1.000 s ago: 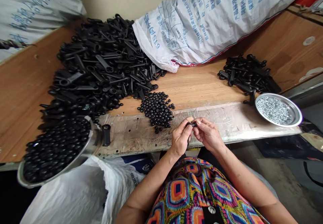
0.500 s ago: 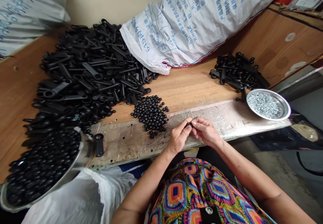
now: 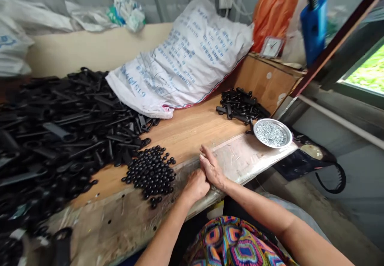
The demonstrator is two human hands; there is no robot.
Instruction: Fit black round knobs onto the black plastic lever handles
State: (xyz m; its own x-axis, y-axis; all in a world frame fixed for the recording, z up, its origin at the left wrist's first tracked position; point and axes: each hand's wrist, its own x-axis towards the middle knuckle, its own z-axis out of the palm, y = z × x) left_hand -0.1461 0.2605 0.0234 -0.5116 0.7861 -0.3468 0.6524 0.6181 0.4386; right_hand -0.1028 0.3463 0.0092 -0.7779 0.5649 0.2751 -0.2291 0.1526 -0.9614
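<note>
At the front edge of the table, my left hand (image 3: 196,185) is closed in a fist; whatever it may hold is hidden. My right hand (image 3: 213,170) lies against it, the palm's heel touching the fist and the fingers stretched out toward the back. Left of both hands spreads a cluster of small black beads (image 3: 151,172), some with holes. A heap of black plastic crank-shaped handles (image 3: 72,114) fills the left side. To the right is a metal bowl (image 3: 289,136) of small silver pins or screws (image 3: 271,134).
A smaller pile of black handles (image 3: 240,106) lies behind the bowl. One white printed sack (image 3: 180,62) rests across the back. A single handle (image 3: 62,248) lies at the lower left, blurred. The wooden side panel (image 3: 264,80) bounds the right; a small clock (image 3: 271,47) stands on it.
My view has tilted up and turned right. My fingertips were together on a small black piece; now the left hand is a fist and the right hand's fingers are straightened against it.
</note>
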